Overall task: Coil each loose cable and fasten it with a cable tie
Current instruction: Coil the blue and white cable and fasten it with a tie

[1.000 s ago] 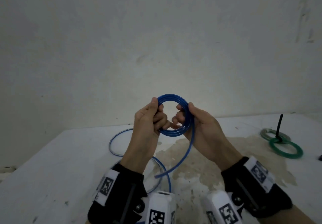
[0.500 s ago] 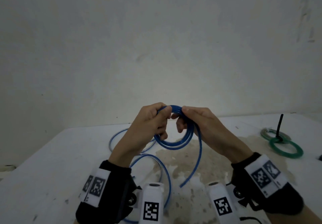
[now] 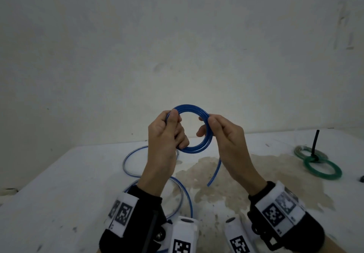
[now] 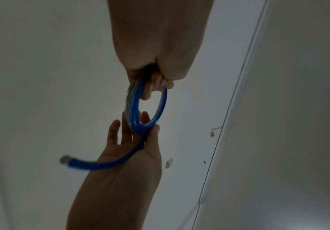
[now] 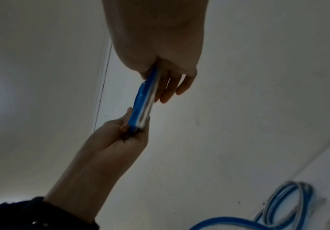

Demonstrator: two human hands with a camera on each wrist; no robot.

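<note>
Since the earlier frame the blue cable (image 3: 194,130) coil has been raised upright above the counter (image 3: 59,183); left hand (image 3: 167,132) and right hand (image 3: 226,134) each pinch one side; the free tail dangles unsecured; a loosened grip would let the loops spring apart
</note>
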